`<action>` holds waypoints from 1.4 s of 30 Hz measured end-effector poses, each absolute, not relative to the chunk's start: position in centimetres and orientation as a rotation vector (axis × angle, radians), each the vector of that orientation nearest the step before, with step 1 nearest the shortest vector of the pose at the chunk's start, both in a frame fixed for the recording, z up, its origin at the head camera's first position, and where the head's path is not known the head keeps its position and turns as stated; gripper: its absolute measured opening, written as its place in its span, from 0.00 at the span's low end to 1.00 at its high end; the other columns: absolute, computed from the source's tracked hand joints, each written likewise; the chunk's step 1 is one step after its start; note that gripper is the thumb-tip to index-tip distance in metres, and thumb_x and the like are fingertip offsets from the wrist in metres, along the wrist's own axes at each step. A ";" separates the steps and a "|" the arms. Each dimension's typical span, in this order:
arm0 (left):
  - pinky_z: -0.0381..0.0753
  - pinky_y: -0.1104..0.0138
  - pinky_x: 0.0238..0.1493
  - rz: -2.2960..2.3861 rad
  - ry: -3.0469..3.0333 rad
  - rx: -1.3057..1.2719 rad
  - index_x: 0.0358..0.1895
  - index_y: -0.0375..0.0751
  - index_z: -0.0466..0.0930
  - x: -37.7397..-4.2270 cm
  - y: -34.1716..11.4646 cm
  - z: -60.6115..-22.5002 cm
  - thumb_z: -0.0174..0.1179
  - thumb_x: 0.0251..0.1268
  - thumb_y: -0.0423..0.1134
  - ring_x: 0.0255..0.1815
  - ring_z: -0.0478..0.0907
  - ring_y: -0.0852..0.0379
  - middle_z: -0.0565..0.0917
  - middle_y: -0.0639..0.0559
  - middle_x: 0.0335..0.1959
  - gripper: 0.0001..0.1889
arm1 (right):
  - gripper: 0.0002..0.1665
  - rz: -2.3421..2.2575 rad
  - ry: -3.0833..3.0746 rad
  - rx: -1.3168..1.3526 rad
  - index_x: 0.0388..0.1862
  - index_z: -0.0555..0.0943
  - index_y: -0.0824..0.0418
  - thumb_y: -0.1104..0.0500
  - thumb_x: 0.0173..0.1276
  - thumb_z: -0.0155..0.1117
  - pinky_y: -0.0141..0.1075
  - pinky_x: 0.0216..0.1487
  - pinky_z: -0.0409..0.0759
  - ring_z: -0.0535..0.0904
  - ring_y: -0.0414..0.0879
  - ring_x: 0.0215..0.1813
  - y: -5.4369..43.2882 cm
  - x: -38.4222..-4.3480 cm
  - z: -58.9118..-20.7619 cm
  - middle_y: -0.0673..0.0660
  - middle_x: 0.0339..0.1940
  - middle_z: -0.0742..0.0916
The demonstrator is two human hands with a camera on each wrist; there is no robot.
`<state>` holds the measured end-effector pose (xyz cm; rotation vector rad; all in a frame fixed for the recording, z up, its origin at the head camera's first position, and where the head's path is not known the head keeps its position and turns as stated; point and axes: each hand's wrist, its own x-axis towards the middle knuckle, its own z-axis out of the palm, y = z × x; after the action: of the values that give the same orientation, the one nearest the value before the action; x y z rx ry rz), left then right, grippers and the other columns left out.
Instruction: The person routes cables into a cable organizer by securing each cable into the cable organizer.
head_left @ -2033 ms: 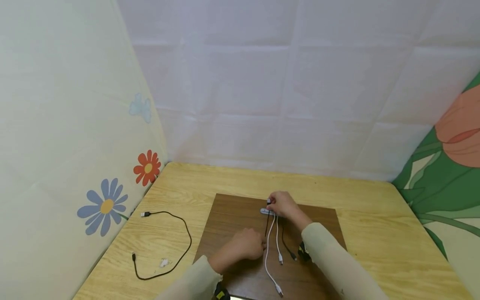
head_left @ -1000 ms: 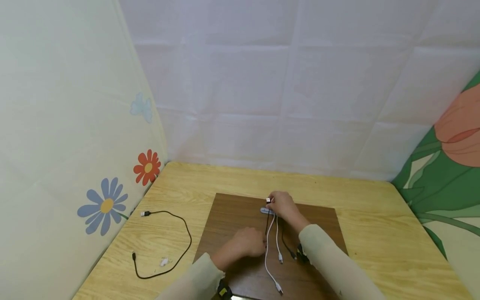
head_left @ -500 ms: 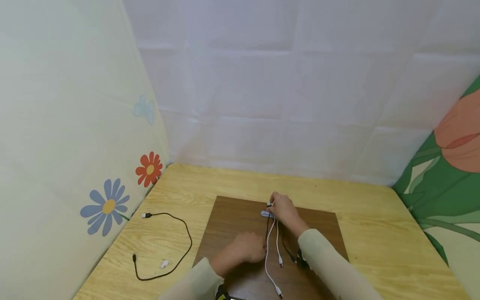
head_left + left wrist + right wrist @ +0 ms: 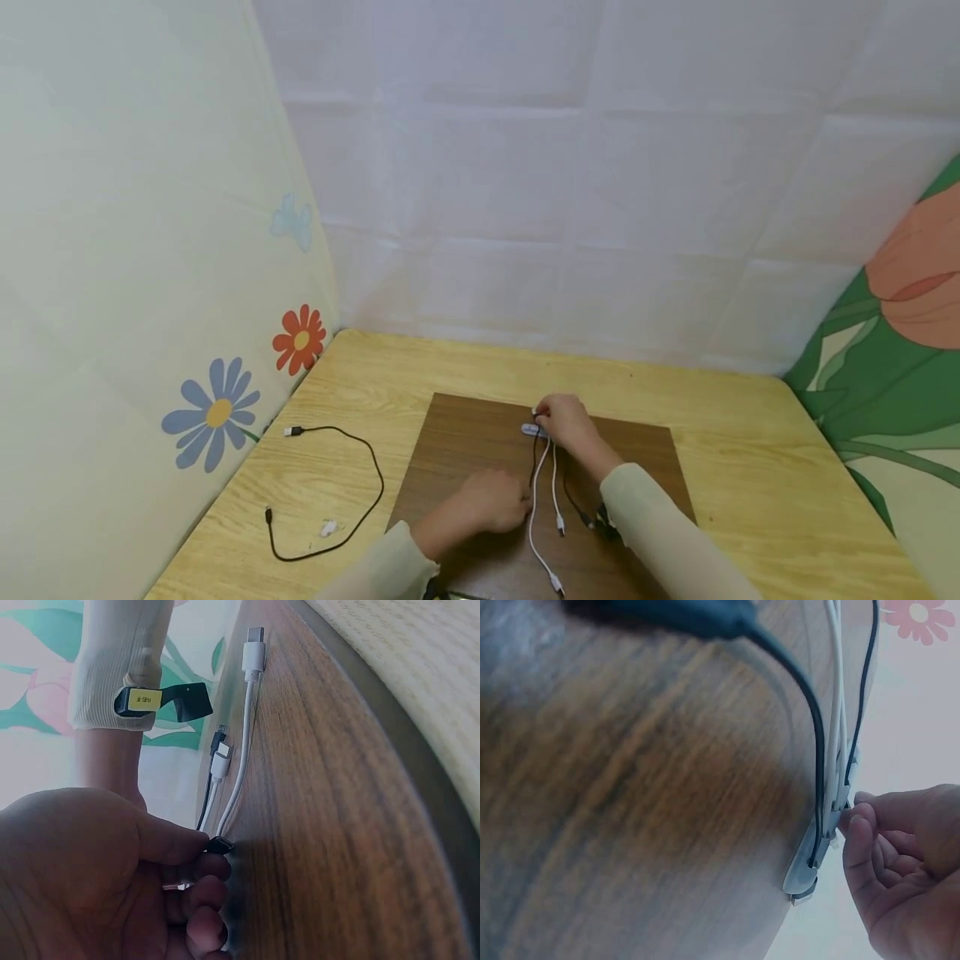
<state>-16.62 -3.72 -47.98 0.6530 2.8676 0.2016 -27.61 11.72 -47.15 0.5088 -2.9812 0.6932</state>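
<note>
A pale grey cable clip (image 4: 530,430) lies on a brown wood-grain board (image 4: 450,425). Two white USB cables (image 4: 244,742) and one black cable (image 4: 814,712) run through its slots. My right hand (image 4: 567,421) pinches another black USB cable (image 4: 865,682) by its plug end, right at the clip; in the right wrist view the fingertips hide the plug. Nearer me, my left hand (image 4: 491,500) pinches the same cable's small black connector (image 4: 220,844) between thumb and forefinger, low over the board. The cable runs nearly straight between both hands.
A loose black USB cable (image 4: 381,479) curves across the light wooden table (image 4: 360,367) at the left. Beside it lies a small white scrap (image 4: 328,527). The white cables' plugs (image 4: 557,583) point toward me. A white wall sheet (image 4: 480,208) hangs behind.
My right hand has come down slightly toward the clip, and the plug that stood above its fingers now sits lower. My left hand keeps its pinch with little movement. The head view has shifted slightly.
</note>
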 end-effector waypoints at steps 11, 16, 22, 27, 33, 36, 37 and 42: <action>0.77 0.60 0.28 0.253 2.870 0.677 0.23 0.53 0.73 -16.4 -4.8 -48.0 0.53 0.75 0.51 0.31 0.81 0.54 0.82 0.54 0.27 0.18 | 0.08 0.852 -2.948 0.464 0.42 0.87 0.64 0.69 0.70 0.62 0.50 0.46 0.83 0.85 0.57 0.46 14.0 -26.7 -46.4 0.60 0.42 0.89; 0.80 0.58 0.34 0.272 2.872 0.682 0.25 0.55 0.77 -16.3 -6.1 -47.4 0.53 0.76 0.51 0.36 0.83 0.53 0.85 0.54 0.30 0.16 | 0.09 0.841 -3.008 0.463 0.46 0.86 0.66 0.68 0.71 0.62 0.50 0.46 0.83 0.84 0.56 0.46 15.8 -26.1 -45.6 0.60 0.44 0.89; 0.83 0.54 0.51 0.336 2.876 0.628 0.49 0.51 0.88 -15.9 -7.9 -46.5 0.53 0.76 0.48 0.51 0.85 0.48 0.89 0.51 0.47 0.14 | 0.13 0.703 -3.054 0.551 0.51 0.84 0.68 0.65 0.69 0.65 0.56 0.56 0.80 0.82 0.62 0.53 17.9 -24.6 -46.0 0.65 0.50 0.87; 0.84 0.55 0.44 0.473 2.893 0.500 0.51 0.44 0.84 -16.1 -9.4 -46.7 0.55 0.76 0.52 0.44 0.85 0.49 0.88 0.50 0.43 0.17 | 0.27 0.584 -3.149 0.568 0.63 0.77 0.71 0.57 0.70 0.68 0.65 0.64 0.70 0.73 0.73 0.64 19.9 -22.3 -46.6 0.74 0.62 0.79; 0.81 0.48 0.52 0.644 2.976 0.363 0.59 0.33 0.77 -16.7 -12.1 -46.2 0.59 0.75 0.51 0.55 0.81 0.41 0.83 0.39 0.54 0.24 | 0.43 0.524 -3.313 0.534 0.74 0.69 0.66 0.45 0.68 0.70 0.76 0.63 0.59 0.56 0.82 0.73 22.1 -20.3 -46.6 0.78 0.74 0.65; 0.79 0.46 0.55 0.659 3.022 0.282 0.60 0.31 0.76 -16.8 -13.5 -46.1 0.59 0.74 0.50 0.59 0.77 0.38 0.81 0.38 0.57 0.25 | 0.48 0.548 -3.366 0.549 0.75 0.67 0.65 0.41 0.65 0.71 0.78 0.62 0.57 0.51 0.82 0.74 22.7 -19.9 -46.5 0.77 0.76 0.63; 0.79 0.46 0.55 0.651 3.035 0.255 0.60 0.31 0.76 -16.9 -14.0 -46.2 0.59 0.74 0.50 0.58 0.77 0.38 0.81 0.38 0.56 0.25 | 0.49 0.552 -3.376 0.559 0.75 0.67 0.65 0.40 0.64 0.72 0.79 0.62 0.57 0.50 0.82 0.74 22.8 -19.8 -46.5 0.77 0.76 0.62; 0.79 0.46 0.50 0.609 3.074 0.135 0.57 0.33 0.78 -17.1 -15.4 -46.4 0.60 0.74 0.51 0.53 0.77 0.39 0.81 0.40 0.51 0.24 | 0.50 0.538 -3.370 0.598 0.75 0.68 0.65 0.40 0.62 0.73 0.80 0.59 0.59 0.51 0.83 0.74 23.0 -19.6 -46.5 0.78 0.76 0.63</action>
<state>-17.07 -15.36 -46.41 0.1350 3.0743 0.6094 -19.64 22.95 -46.46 0.5980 -3.3696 0.5379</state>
